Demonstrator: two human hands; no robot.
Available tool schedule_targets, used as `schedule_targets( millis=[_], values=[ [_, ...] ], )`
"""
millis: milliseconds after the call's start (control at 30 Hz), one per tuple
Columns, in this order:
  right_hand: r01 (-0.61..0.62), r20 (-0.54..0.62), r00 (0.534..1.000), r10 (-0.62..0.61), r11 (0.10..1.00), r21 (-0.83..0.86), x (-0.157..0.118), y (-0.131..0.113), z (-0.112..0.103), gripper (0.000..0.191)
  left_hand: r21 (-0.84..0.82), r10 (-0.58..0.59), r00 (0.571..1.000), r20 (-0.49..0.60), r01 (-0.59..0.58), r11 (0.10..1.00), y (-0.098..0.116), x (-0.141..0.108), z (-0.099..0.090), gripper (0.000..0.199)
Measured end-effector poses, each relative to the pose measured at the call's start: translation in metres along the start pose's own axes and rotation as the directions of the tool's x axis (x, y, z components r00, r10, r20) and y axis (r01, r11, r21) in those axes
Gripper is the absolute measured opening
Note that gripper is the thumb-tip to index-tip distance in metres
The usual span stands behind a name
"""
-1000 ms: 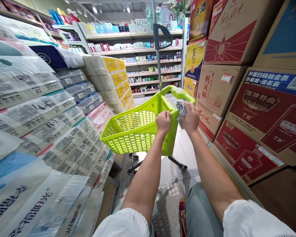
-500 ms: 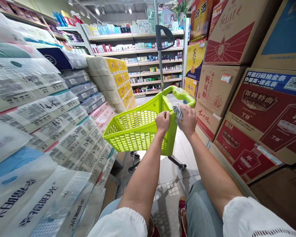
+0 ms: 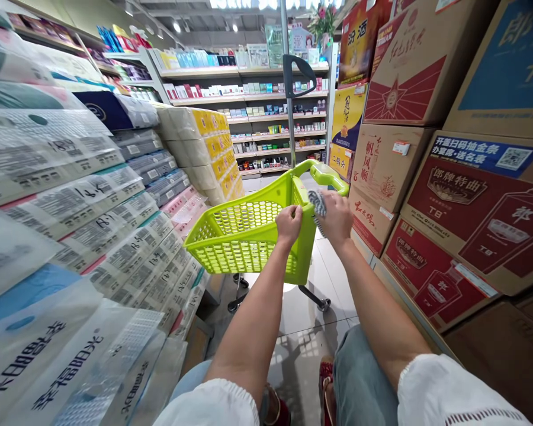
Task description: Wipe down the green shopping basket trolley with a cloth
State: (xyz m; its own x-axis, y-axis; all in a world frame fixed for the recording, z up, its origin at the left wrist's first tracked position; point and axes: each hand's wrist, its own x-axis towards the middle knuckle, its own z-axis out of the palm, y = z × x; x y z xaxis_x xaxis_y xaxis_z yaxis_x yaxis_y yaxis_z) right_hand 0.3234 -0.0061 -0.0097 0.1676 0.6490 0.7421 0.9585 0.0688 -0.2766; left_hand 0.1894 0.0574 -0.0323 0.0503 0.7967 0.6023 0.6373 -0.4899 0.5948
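A lime-green shopping cart (image 3: 235,251) with a perforated basket stands turned sideways in front of me. My left hand (image 3: 289,225) is closed around the basket's upper rim near its handle end. In my right hand (image 3: 336,216) is a bunched grey-and-white cloth (image 3: 317,202), pressed against the cart's end just below the green handle (image 3: 327,176). The palm side of both hands is hidden. A metal pole with a dark grey loop grip (image 3: 299,77) rises behind the basket.
Wrapped paper packs (image 3: 128,248) are piled along the left, with yellow-and-white packs (image 3: 211,151) behind. Stacked cardboard cartons (image 3: 462,183) line the right side. Shelves of small boxes (image 3: 266,97) close off the far end. Light floor tiles (image 3: 328,269) show beneath the cart.
My view has tilted and shifted slightly. Both hands keep their places on the cart, and the cloth remains in the right one, with its bunched shape slightly altered.
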Motion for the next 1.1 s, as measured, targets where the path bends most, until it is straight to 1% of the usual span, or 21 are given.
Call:
schedule_targets(
  millis=[67,133,267,333,367,433,467,500,533,567,633,667,733,833,900,1000,1067,1100],
  values=[
    [-0.059,-0.058,0.997,0.059,0.998,0.012,0.005,0.008,-0.008,0.049,-0.037,0.006,1.000,-0.005,-0.007,0.999,-0.003,-0.002,-0.004,0.035],
    [-0.064,-0.083,0.994,0.068,0.997,0.044,0.006,0.010,-0.015,0.049,-0.078,0.010,1.000,-0.006,-0.011,0.997,-0.007,-0.003,-0.009,0.036],
    [-0.023,-0.028,0.999,0.026,0.995,0.095,0.001,-0.004,-0.026,0.047,-0.100,-0.002,0.999,0.041,0.006,0.995,-0.018,-0.007,-0.027,0.037],
    [-0.002,0.018,1.000,0.000,0.994,0.111,-0.003,-0.014,-0.033,0.047,-0.048,-0.015,0.997,0.081,0.019,0.999,-0.019,-0.009,-0.041,0.036],
    [0.008,0.040,0.999,-0.013,0.993,0.120,-0.004,-0.018,-0.037,0.047,0.006,-0.017,0.995,0.093,0.017,1.000,-0.017,-0.009,-0.048,0.035],
    [0.022,0.073,0.997,-0.033,0.990,0.141,-0.004,-0.026,-0.043,0.047,0.151,0.004,0.996,0.087,-0.017,0.988,-0.005,-0.008,-0.059,0.033],
    [0.025,0.086,0.996,-0.039,0.988,0.153,-0.004,-0.028,-0.045,0.048,0.207,0.040,0.996,0.076,-0.055,0.977,0.004,-0.008,-0.062,0.032],
    [0.027,0.100,0.994,-0.044,0.986,0.165,-0.003,-0.030,-0.047,0.047,0.218,0.088,0.994,0.064,-0.100,0.971,0.013,-0.006,-0.063,0.031],
    [0.026,0.110,0.993,-0.047,0.984,0.178,-0.002,-0.032,-0.048,0.047,0.214,0.122,0.990,0.069,-0.134,0.968,0.023,-0.005,-0.062,0.032],
    [0.025,0.120,0.992,-0.049,0.981,0.194,-0.001,-0.033,-0.049,0.047,0.206,0.121,0.988,0.095,-0.138,0.969,0.033,-0.003,-0.060,0.035],
    [0.032,0.138,0.988,-0.063,0.974,0.223,0.001,-0.034,-0.049,0.047,0.186,0.029,0.983,0.179,-0.063,0.981,0.046,-0.001,-0.053,0.036],
    [0.044,0.142,0.987,-0.078,0.972,0.231,0.002,-0.033,-0.049,0.047,0.189,-0.020,0.978,0.210,-0.020,0.982,0.049,0.000,-0.050,0.035],
    [0.089,0.153,0.980,-0.127,0.968,0.236,0.005,-0.032,-0.049,0.048,0.221,-0.056,0.979,0.196,0.011,0.975,0.050,-0.001,-0.043,0.034],
    [0.140,0.171,0.968,-0.185,0.960,0.244,0.014,-0.024,-0.049,0.048,0.250,-0.027,0.987,0.159,-0.014,0.968,0.045,-0.004,-0.039,0.037],
    [0.108,0.168,0.974,-0.155,0.959,0.261,0.026,-0.016,-0.047,0.047,0.254,-0.013,0.989,0.150,-0.026,0.967,0.043,-0.006,-0.038,0.042],
    [-0.004,0.138,0.990,-0.037,0.959,0.283,0.045,0.000,-0.041,0.046,0.262,-0.024,0.989,0.147,-0.016,0.965,0.045,-0.009,-0.039,0.046],
    [-0.049,0.125,0.992,0.010,0.949,0.313,0.051,0.008,-0.039,0.047,0.262,-0.029,0.989,0.147,-0.010,0.965,0.047,-0.009,-0.039,0.046],
    [-0.048,0.120,0.993,0.009,0.942,0.331,0.051,0.009,-0.038,0.047,0.262,-0.028,0.989,0.146,-0.011,0.965,0.047,-0.010,-0.040,0.047]
  ],
)
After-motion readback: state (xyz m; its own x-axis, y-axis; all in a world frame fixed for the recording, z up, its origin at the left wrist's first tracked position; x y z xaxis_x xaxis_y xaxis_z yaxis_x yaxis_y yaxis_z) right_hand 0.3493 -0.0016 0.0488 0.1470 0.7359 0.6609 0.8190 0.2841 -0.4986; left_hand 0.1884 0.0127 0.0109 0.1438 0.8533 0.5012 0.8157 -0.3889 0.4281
